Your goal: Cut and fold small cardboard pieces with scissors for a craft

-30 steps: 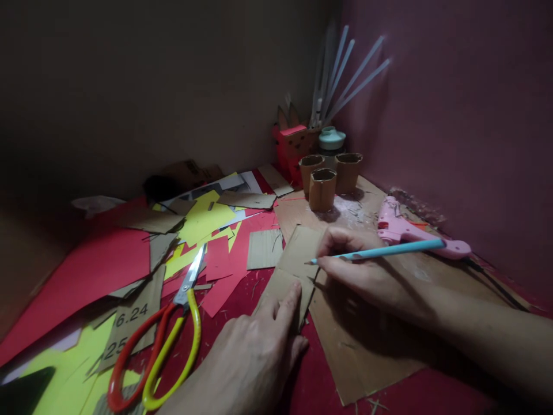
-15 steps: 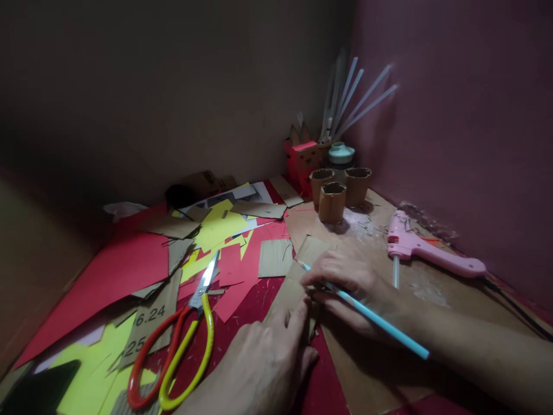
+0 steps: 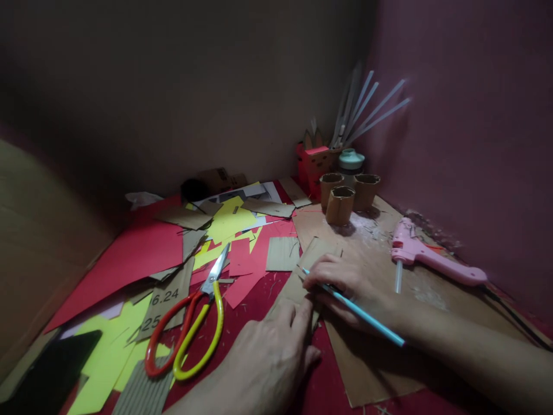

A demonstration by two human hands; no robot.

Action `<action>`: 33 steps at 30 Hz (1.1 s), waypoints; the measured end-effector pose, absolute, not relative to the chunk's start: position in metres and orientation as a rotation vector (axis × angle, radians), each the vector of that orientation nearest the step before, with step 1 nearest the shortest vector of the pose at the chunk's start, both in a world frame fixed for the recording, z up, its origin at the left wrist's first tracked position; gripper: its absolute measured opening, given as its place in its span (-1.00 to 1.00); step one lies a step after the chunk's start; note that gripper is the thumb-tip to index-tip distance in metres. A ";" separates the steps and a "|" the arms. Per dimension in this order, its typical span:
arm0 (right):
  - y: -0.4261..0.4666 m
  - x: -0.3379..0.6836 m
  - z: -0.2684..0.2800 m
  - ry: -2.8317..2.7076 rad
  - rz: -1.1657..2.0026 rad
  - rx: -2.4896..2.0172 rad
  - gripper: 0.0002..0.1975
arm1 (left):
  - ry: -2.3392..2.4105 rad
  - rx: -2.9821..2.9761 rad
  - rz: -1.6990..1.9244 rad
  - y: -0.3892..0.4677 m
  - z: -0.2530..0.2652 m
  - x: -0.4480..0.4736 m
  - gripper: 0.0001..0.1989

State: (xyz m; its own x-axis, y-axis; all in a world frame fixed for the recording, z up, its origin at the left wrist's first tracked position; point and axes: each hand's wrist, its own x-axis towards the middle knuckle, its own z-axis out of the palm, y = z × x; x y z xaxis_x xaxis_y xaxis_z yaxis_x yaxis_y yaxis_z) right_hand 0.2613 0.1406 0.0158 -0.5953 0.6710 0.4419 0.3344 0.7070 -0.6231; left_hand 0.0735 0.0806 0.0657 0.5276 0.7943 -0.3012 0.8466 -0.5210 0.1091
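The right hand (image 3: 345, 282) pinches a light-blue pencil (image 3: 367, 320) in its grip, the tip low over a cardboard strip (image 3: 317, 248); whether it touches is too fine to tell. The left hand (image 3: 272, 351) lies over the strip's near end, its grip loosely spread, fingers pressing down and thumb apart. The step in hand looks like marking the cardboard, which calls for a steady strip and a controlled tip. The strip lies in the middle, at the left edge of a brown board (image 3: 371, 380). To the left on the red worktop (image 3: 254, 300) rest scissors (image 3: 211, 286) among red and yellow paper (image 3: 228, 216). To the right lies a pink glue gun (image 3: 436, 262); on the far side stand 3 cardboard cups (image 3: 340, 207). Beyond, a dim grey wall (image 3: 194, 104) meets a purple wall (image 3: 475, 144).
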 end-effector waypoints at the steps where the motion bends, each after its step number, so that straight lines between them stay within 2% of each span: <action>1: 0.141 0.262 0.016 -2.252 0.632 -0.758 -0.83 | 1.363 2.514 -0.279 0.077 0.067 0.071 -0.44; 8: 0.143 0.264 0.021 -2.329 0.595 -0.754 -0.80 | 1.415 2.597 -0.266 0.045 0.051 0.052 -0.49; 13: 0.142 0.264 0.026 -2.353 0.589 -0.773 -0.83 | 1.526 2.904 0.042 0.024 0.026 0.048 -0.54; 17: 0.142 0.266 0.027 -2.352 0.603 -0.793 -0.83 | 1.504 3.027 0.217 0.019 0.028 0.049 -0.54; 21: 0.142 0.266 0.029 -2.376 0.599 -0.818 -0.83 | 1.483 2.943 0.125 0.024 0.041 0.056 -0.50; 26: 0.142 0.265 0.032 -2.395 0.583 -0.769 -0.82 | 1.459 2.751 -0.045 0.038 0.051 0.064 -0.61; 31: 0.142 0.265 0.040 -2.444 0.551 -0.810 -0.83 | 1.432 2.642 -0.055 0.045 0.050 0.063 -0.50; 33: 0.143 0.265 0.042 -2.461 0.544 -0.799 -0.82 | 1.447 2.587 -0.037 0.045 0.051 0.060 -0.51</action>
